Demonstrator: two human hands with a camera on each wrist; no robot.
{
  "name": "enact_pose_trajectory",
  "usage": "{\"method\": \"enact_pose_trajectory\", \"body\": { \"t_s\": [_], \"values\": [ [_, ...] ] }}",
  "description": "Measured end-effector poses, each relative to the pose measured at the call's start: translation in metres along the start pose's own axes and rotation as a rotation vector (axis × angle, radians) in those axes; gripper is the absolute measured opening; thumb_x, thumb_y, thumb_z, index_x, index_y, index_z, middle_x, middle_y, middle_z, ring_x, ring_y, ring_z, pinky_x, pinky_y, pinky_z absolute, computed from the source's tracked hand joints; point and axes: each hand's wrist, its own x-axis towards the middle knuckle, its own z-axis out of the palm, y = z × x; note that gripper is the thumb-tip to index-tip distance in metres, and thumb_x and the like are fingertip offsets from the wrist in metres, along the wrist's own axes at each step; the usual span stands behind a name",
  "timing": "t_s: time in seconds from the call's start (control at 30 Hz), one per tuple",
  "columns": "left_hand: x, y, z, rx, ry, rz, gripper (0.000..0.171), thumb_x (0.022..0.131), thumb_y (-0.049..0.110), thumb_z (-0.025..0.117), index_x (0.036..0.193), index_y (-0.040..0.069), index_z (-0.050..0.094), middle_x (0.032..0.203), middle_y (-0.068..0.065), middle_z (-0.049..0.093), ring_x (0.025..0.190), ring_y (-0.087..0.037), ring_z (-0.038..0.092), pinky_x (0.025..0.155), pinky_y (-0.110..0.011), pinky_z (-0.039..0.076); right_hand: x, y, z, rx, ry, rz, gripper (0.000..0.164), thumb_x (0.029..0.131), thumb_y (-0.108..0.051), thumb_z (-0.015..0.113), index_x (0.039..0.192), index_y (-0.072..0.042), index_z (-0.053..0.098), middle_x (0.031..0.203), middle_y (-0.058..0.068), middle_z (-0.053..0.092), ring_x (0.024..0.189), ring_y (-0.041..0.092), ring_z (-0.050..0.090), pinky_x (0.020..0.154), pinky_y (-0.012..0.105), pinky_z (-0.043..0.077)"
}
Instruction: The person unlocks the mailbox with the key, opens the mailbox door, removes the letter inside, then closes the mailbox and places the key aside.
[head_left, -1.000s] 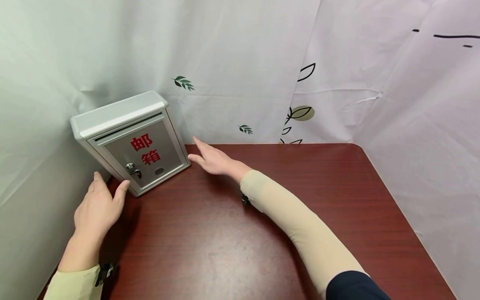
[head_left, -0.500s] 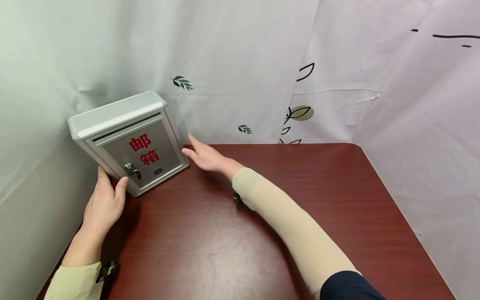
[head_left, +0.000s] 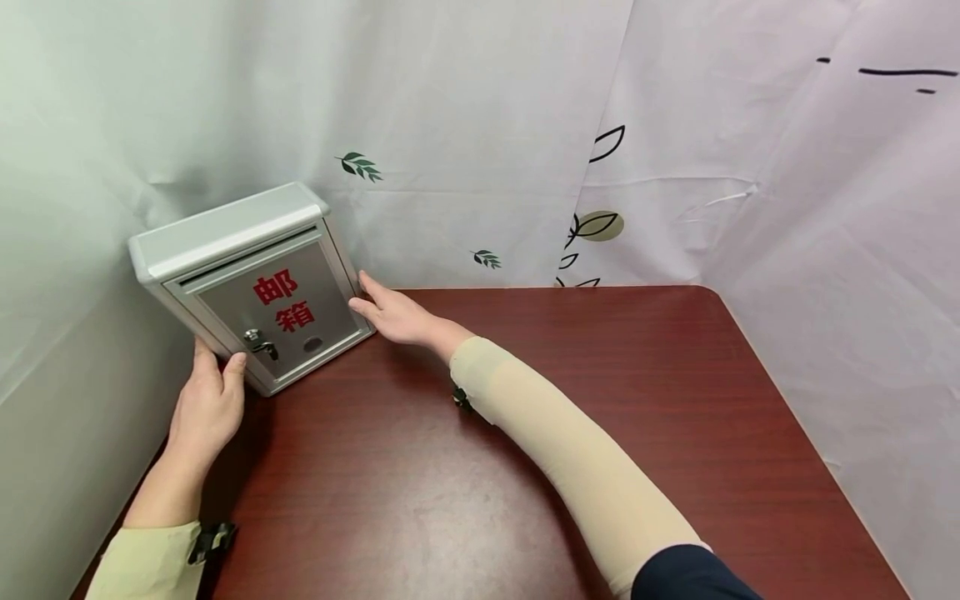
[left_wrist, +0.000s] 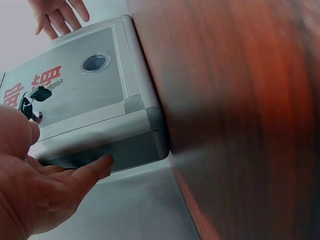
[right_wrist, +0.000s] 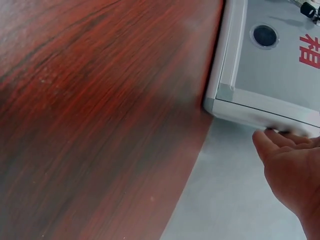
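Observation:
A silver metal mailbox [head_left: 330, 287] with red characters on its front stands at the table's back left, turned slightly. Keys [left_wrist: 42, 93] hang from the lock on its door. My left hand [head_left: 206, 408] is at the box's left side, its fingers along that side and partly hidden, its thumb near the front edge. On the opposite side, my right hand [head_left: 397, 318] lies with extended fingers against or very close to the right wall. The right wrist view shows those fingertips [right_wrist: 262, 137] at the side panel. Neither hand is curled round the box.
The box rests on a dark red wooden table [head_left: 570, 392]. A white curtain [head_left: 465, 100] with leaf prints hangs directly behind and on the left of the box. The table's far edge runs just behind my right hand.
My right hand has moved left to the mailbox's right side. My left hand has come in closer to the left side. The box appears slightly further left in view, as does the background.

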Motion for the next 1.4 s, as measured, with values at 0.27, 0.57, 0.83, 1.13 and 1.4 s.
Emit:
{"method": "enact_pose_trajectory", "body": {
  "t_s": [0.27, 0.57, 0.83, 1.13, 1.4],
  "values": [
    [0.001, -0.004, 0.0, 0.018, -0.005, -0.001, 0.069, 0.122, 0.032, 0.034, 0.178, 0.004, 0.004, 0.154, -0.052, 0.039, 0.132, -0.079, 0.043, 0.107, -0.082, 0.034, 0.0, -0.003, 0.0, -0.036, 0.022, 0.003, 0.071, 0.122, -0.045, 0.042, 0.179, -0.009, 0.019, 0.184, 0.004, 0.023, 0.168, 0.012, 0.022, 0.129, 0.017, 0.019],
    [0.009, -0.03, 0.007, 0.068, 0.046, -0.015, 0.067, 0.121, 0.046, 0.03, 0.173, 0.003, 0.021, 0.136, -0.055, 0.052, 0.121, -0.079, 0.05, 0.095, -0.082, 0.038, 0.002, -0.005, -0.001, -0.089, 0.038, -0.006, 0.067, 0.122, -0.042, 0.044, 0.177, -0.008, 0.025, 0.183, 0.007, 0.029, 0.168, 0.021, 0.027, 0.131, 0.022, 0.021],
    [0.003, -0.012, 0.001, 0.081, 0.039, -0.017, 0.06, 0.122, 0.038, 0.033, 0.167, -0.001, 0.028, 0.125, -0.053, 0.057, 0.117, -0.078, 0.052, 0.093, -0.082, 0.038, -0.001, -0.005, -0.003, -0.129, 0.05, -0.017, 0.065, 0.122, -0.04, 0.046, 0.176, -0.008, 0.03, 0.178, 0.009, 0.038, 0.164, 0.016, 0.035, 0.129, 0.024, 0.029],
    [0.023, -0.072, 0.019, 0.097, 0.047, 0.042, 0.066, 0.122, 0.043, 0.032, 0.175, 0.005, 0.023, 0.13, -0.049, 0.059, 0.119, -0.077, 0.053, 0.089, -0.082, 0.039, -0.004, -0.002, -0.001, -0.158, 0.087, -0.009, 0.063, 0.121, -0.042, 0.048, 0.176, -0.014, 0.034, 0.178, 0.002, 0.041, 0.163, 0.015, 0.037, 0.129, 0.024, 0.029],
    [0.014, -0.043, 0.009, 0.089, 0.053, 0.033, 0.066, 0.121, 0.049, 0.032, 0.169, 0.003, 0.031, 0.131, -0.048, 0.059, 0.119, -0.076, 0.054, 0.09, -0.08, 0.039, -0.003, 0.0, 0.004, -0.184, 0.141, -0.018, 0.058, 0.122, -0.035, 0.047, 0.175, -0.014, 0.036, 0.175, 0.002, 0.044, 0.158, 0.015, 0.045, 0.126, 0.024, 0.036]
  ]
}}
